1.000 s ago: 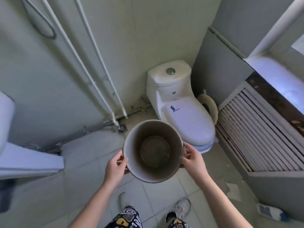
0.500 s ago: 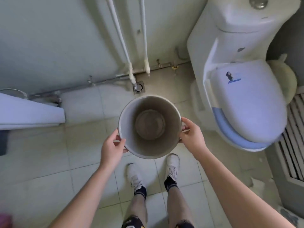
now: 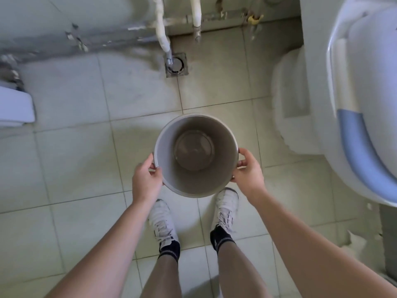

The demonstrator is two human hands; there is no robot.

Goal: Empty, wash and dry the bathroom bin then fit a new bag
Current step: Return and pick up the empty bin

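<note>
The round grey bathroom bin [image 3: 223,168] is held upright over the tiled floor, its mouth facing me. The inside is bare, with no bag in it. My left hand [image 3: 146,181] grips the rim on the bin's left side, thumb over the edge. On the opposite side my right hand [image 3: 248,172] grips the rim with curled fingers. The bin's outer wall and base are hidden from this angle.
A white toilet [image 3: 352,87] with a blue-trimmed lid fills the right side. A floor drain [image 3: 176,65] and wall pipes [image 3: 161,24] lie ahead. A white fixture [image 3: 15,108] juts in at the left. My white shoes [image 3: 163,222] stand just below the bin.
The view has tilted down and closer to the floor. The bin, still held by both hands, now sits lower, above my shoes and further from the wall.
</note>
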